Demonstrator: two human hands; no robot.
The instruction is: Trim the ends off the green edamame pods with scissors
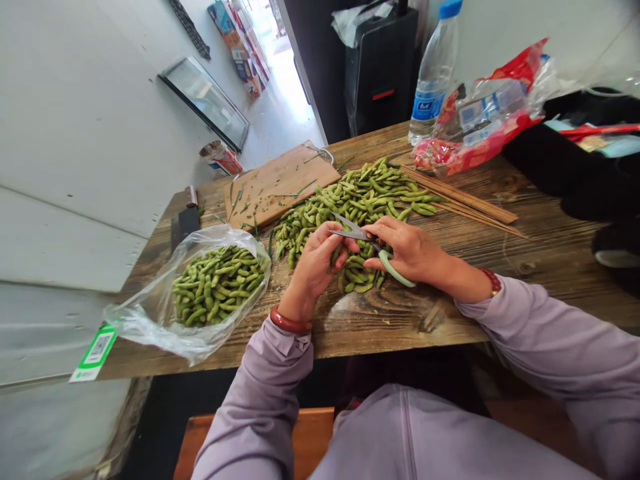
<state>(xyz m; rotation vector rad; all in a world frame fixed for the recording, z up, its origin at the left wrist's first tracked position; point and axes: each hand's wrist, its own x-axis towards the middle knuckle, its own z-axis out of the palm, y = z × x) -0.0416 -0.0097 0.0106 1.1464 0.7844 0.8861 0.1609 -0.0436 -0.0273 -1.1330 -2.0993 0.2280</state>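
My right hand [407, 250] is closed around the pale green handles of a pair of scissors [356, 231], whose blades are parted and point left. Close to the blade tips, my left hand [315, 260] is closed on a green soybean pod [336, 255], partly covered by the fingers. Behind and beneath both hands spreads a loose heap of soybean pods [367, 190] on the wooden table [320, 327]. To the left, a clear plastic bag [145, 333] lies with its mouth wide, holding many more pods [217, 287].
A wooden cutting board [280, 183] with green scraps lies behind the heap, a cleaver [185, 227] left of it. Bamboo skewers [465, 200] rest at the heap's right. Farther back stand a water bottle [434, 73] and red plastic packaging [475, 143]. A green QR tag [97, 350] hangs at the left edge.
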